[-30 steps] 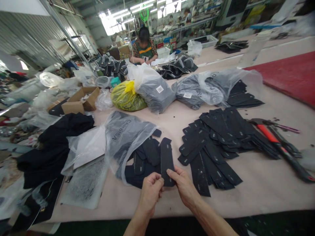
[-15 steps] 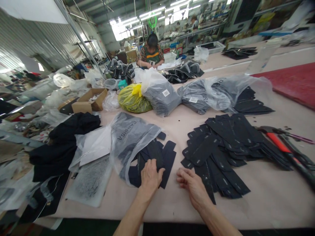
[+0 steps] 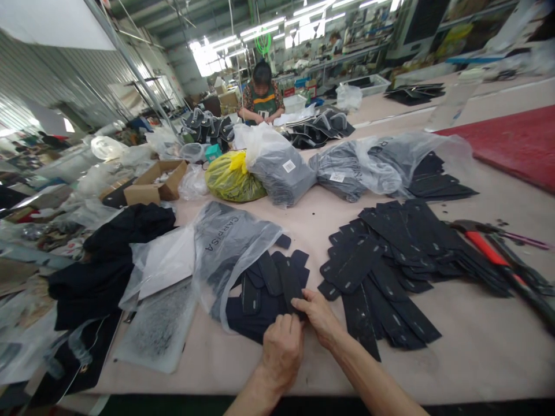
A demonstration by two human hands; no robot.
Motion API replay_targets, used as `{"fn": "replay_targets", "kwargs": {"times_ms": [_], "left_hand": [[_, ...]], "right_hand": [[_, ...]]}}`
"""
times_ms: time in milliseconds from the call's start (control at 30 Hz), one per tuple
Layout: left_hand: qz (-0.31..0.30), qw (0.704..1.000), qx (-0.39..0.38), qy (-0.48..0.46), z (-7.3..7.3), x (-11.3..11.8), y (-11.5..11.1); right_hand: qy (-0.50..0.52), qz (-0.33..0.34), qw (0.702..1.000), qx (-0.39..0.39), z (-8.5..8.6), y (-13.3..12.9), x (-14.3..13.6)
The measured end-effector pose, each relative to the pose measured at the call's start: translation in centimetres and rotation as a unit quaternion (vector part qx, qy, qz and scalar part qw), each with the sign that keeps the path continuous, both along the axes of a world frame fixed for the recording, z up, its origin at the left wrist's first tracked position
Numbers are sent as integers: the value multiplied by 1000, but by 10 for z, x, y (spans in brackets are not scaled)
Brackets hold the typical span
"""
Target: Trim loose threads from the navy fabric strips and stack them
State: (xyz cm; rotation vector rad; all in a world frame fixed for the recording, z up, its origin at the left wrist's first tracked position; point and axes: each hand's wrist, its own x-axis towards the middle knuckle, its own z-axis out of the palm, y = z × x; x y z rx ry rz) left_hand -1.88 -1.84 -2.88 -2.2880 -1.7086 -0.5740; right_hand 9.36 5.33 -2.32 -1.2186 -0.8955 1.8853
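Observation:
A flat black strip (image 3: 288, 280) with a rounded end is tilted up from the pile in front of me. My right hand (image 3: 319, 315) pinches its lower right edge between thumb and fingers. Closed at the strip's near end, my left hand (image 3: 284, 349) hides its own fingertips and that end. More black pieces (image 3: 251, 297) lie beneath, partly inside a frosted plastic bag (image 3: 234, 231) with dark lettering. To the right, a fanned heap of similar black strips (image 3: 390, 248) with small slots near their ends rests on the table.
A hammer with a red-and-black handle (image 3: 485, 248) lies at the right. A speckled translucent board (image 3: 158, 329) and black cloth (image 3: 99, 260) are at the left. Filled bags, including a yellow one (image 3: 234, 179), line the back. A person (image 3: 262, 98) sits across the table.
My left hand has drawn back toward me from the pile and closed. My right hand has moved left and taken hold of a black strip, which now tilts up.

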Motion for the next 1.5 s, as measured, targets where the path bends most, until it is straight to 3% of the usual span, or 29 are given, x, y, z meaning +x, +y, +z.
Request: {"fn": "replay_targets", "kwargs": {"times_ms": [100, 200, 433, 600, 733, 900, 1200, 1500], "left_hand": [[-5, 999, 6, -36, 7, 7, -8], [-12, 998, -13, -63, 13, 7, -8], [-14, 990, -59, -129, 18, 12, -7], [57, 939, -171, -294, 37, 14, -2], [81, 916, -199, -339, 50, 12, 7], [75, 897, -223, -375, 54, 14, 9], [-19, 950, -142, -277, 49, 15, 8], [-8, 985, -117, -124, 40, 23, 5]], "right_hand": [[102, 17, 994, -26, -1, -13, 11], [136, 3, 990, -38, -2, -25, 21], [-8, -54, 998, 22, -16, -38, 32], [-30, -70, 996, 48, -13, -40, 32], [-10, -93, 995, 47, -12, -41, 28], [11, -96, 993, 65, -11, -40, 28], [-89, -66, 982, 150, -3, -42, 36], [-137, -37, 974, 176, 10, -44, 38]]}}
